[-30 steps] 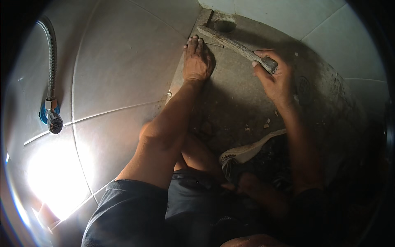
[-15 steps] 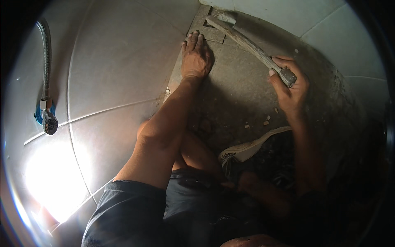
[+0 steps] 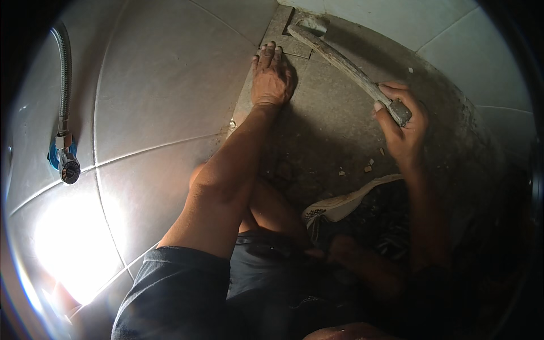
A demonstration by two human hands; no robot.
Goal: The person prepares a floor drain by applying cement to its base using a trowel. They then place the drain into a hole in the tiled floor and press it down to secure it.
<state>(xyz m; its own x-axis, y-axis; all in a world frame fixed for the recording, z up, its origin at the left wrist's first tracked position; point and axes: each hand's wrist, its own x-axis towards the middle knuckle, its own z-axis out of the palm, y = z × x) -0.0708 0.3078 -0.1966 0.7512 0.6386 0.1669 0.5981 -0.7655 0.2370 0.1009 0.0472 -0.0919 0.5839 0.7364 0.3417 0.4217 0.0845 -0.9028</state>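
One hammer (image 3: pixel 345 67), one shoe (image 3: pixel 340 205), one hose (image 3: pixel 64 73).

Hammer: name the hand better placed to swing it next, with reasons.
Right. The right hand already grips the hammer by its handle end, its head near the corner. The left hand lies flat on the tile piece, steadying it.

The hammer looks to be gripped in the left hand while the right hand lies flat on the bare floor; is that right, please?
Not quite: the hands are swapped. The head view shows the hammer gripped in the right hand, while the left hand lies flat on the bare floor.
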